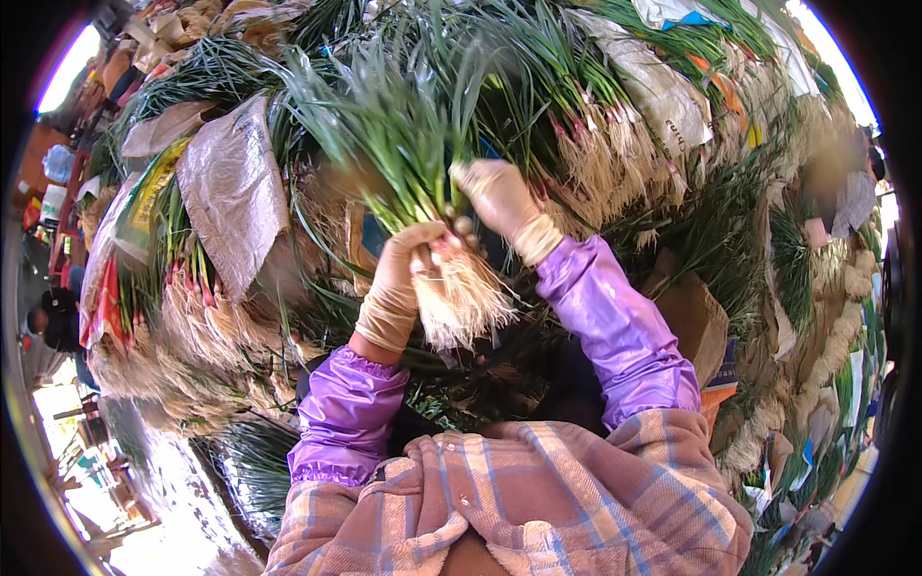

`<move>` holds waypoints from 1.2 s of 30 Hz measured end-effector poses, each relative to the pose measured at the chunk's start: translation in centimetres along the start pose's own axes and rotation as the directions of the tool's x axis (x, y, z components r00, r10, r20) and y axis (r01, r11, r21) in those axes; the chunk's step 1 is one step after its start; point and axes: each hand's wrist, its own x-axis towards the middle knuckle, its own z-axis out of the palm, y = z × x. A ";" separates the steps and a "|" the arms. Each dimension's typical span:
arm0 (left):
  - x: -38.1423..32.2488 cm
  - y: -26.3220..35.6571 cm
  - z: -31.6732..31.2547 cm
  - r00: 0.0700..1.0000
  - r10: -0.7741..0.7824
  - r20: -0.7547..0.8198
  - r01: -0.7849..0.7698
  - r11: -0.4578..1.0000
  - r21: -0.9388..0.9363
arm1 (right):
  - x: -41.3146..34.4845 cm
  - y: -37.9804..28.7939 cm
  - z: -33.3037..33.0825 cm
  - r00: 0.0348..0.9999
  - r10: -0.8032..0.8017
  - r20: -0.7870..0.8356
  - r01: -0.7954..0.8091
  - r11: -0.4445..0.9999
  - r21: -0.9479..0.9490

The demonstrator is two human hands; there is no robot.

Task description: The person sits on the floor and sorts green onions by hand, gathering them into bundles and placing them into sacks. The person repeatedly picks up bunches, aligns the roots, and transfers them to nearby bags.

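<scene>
A bunch of green onions point(414, 191) is held upright before me, leaves away from me and pale stringy roots point(464, 302) towards my body. My left hand point(396, 277), in a cream rubber glove, grips it around the reddish-white bulbs. Gloved likewise, my right hand point(497, 194) is curled against the right side of the leaves. Its fingers are blurred and partly hidden, so whether it pinches a leaf cannot be told.
Heaped green onions point(605, 144) with long roots lie ahead and to the right. Woven plastic sacking point(234, 191) covers part of the left pile. Another sack point(655, 86) lies over the onions at upper right. A brown sheet point(688, 313) rests by my right sleeve.
</scene>
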 end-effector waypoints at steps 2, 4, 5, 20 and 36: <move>-1.0 0.5 0.7 0.980 0.020 0.197 0.024 0.976 -0.217 | 0.6 -0.4 -1.9 0.950 0.293 -0.110 -0.279 0.951 0.132; -2.6 1.5 0.9 0.963 0.127 0.238 -0.073 0.972 -0.222 | 0.3 -0.4 -2.7 0.939 0.306 0.159 -0.333 0.922 0.198; -2.7 2.3 0.9 0.895 0.204 0.397 -0.103 0.960 -0.260 | -0.1 -0.3 -2.4 0.906 0.318 0.279 -0.352 0.932 0.082; -0.5 1.2 -2.9 0.994 0.066 -0.087 -0.046 0.975 0.217 | 0.9 5.9 0.3 0.718 0.367 0.592 -0.650 0.658 0.380; -0.9 2.0 -2.6 0.994 0.072 0.080 -0.081 0.990 0.117 | 1.0 6.1 1.8 0.727 0.504 0.466 -0.650 0.724 0.232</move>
